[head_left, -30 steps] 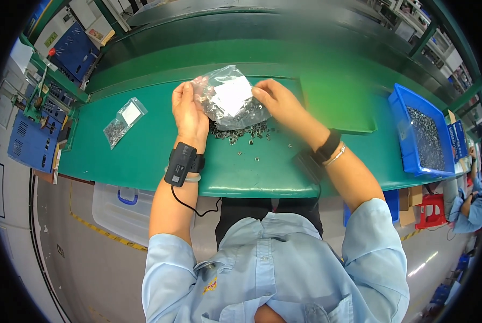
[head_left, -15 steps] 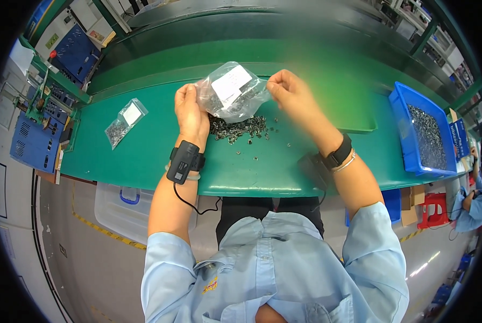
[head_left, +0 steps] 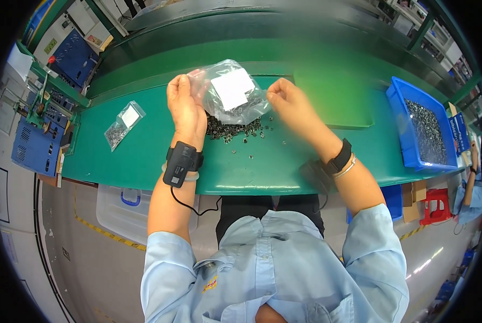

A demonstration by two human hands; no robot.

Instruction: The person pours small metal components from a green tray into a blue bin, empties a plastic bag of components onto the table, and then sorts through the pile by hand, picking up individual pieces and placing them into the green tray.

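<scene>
2 bags show; the held bag (head_left: pixel 219 110), clear, with metal bits and white paper (head_left: pixel 233 90), is up above the table (head_left: pixel 144 161) between the 2 hands; the left hand (head_left: pixel 187 110) grips its left side between thumb and fingers; the right hand (head_left: pixel 292 102) has thumb and forefinger drawn together at its right edge, but whether they pinch the film I cannot tell; 1 heap (head_left: pixel 231 131) of small metal pieces, too many to count, lies on the table just below the held bag in view, with at least 3 pieces loose to its front and right; the small bag (head_left: pixel 114 134) lies well apart to the left, with 1 white label (head_left: pixel 129 116).

1 green tray (head_left: pixel 348 110), blurred, stands beyond the right hand; 1 blue bin (head_left: pixel 405 132) of metal pieces sits at the right end, 1 box (head_left: pixel 458 132) just beside it; green tabletop runs from the heap to the front edge (head_left: pixel 252 191), from the small bag to the left wrist, and from the right forearm (head_left: pixel 362 185) to the bin.
</scene>
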